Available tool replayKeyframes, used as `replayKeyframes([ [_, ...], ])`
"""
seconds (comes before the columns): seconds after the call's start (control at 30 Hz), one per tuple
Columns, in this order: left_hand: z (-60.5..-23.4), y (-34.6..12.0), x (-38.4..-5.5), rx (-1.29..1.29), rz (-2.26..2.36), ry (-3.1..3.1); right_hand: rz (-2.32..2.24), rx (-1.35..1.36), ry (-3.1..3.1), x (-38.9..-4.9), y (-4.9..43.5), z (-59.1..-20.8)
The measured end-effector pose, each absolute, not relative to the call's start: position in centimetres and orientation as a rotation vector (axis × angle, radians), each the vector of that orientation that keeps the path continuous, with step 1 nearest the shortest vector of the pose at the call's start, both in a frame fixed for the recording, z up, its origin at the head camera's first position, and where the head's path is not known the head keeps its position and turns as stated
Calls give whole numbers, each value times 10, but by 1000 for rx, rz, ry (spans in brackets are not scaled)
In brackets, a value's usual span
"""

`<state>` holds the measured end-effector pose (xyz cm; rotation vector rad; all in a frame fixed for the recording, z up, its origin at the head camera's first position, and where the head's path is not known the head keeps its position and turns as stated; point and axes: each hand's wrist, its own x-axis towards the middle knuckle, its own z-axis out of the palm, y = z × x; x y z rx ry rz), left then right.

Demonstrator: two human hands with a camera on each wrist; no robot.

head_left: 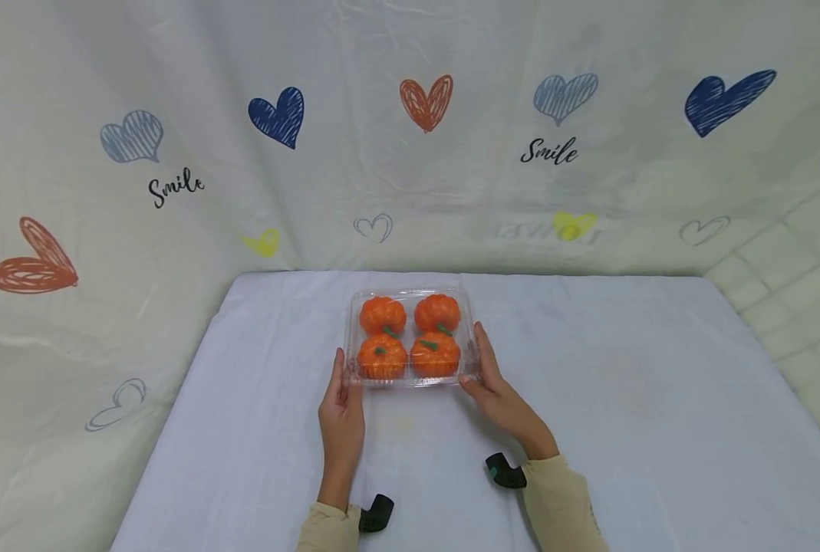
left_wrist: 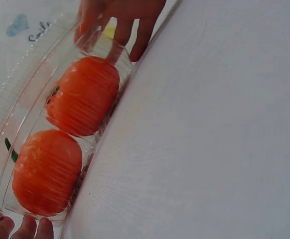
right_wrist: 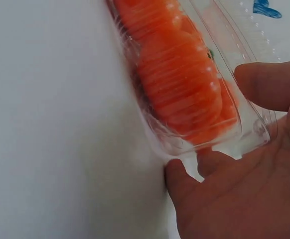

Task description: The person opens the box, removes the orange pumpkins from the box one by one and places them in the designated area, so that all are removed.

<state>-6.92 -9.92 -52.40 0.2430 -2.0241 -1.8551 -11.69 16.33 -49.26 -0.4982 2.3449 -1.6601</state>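
A clear plastic clamshell container (head_left: pixel 410 381) with several small orange pumpkins (head_left: pixel 435 355) inside is at the middle of the far part of the table. The pumpkins have green stems and sit in two rows. My left hand (head_left: pixel 342 425) holds the container's left side, its fingertips at the end wall in the left wrist view. On the opposite side, my right hand (head_left: pixel 502 399) grips the container near its front corner. In the right wrist view the thumb (right_wrist: pixel 264 84) lies along the upper edge, with other fingers lower at the end wall. Whether the container's base touches the table cannot be told.
A white cloth (head_left: pixel 644 399) covers the table. Behind it hangs a pale curtain (head_left: pixel 479 184) printed with hearts and the word "Smile". Dark devices, one on the left wrist (head_left: pixel 377 514) and one on the right wrist (head_left: pixel 505 471), stick out over the cloth.
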Motion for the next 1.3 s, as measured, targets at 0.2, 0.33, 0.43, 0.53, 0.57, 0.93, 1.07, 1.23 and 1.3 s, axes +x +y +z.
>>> replayKeyframes([
  [0.2,-523,-99,-69,242,-1835,-2046,-1612,-524,2326,-118,170,-491],
  [0.33,-523,-99,-69,237,-1818,-2052,-1595,-530,2323,-119,175,-491],
  [0.43,-525,-100,-69,226,-1811,-2046,-1597,-550,2320,-121,178,-492],
  [0.53,-526,-101,-69,217,-1813,-2042,-1604,-557,2334,-122,180,-492],
  [0.57,-526,-101,-69,217,-1825,-2037,-1610,-558,2343,-122,180,-491],
  [0.93,-522,-106,-68,138,-1817,-2196,-1767,-531,2451,-116,181,-471],
  [1.07,-522,-111,-67,96,-1802,-2258,-1842,-535,2464,-116,179,-465],
  [1.23,-521,-115,-68,49,-1834,-2297,-1861,-519,2495,-120,178,-455],
  [1.3,-521,-116,-67,33,-1829,-2318,-1850,-512,2515,-123,177,-450],
])
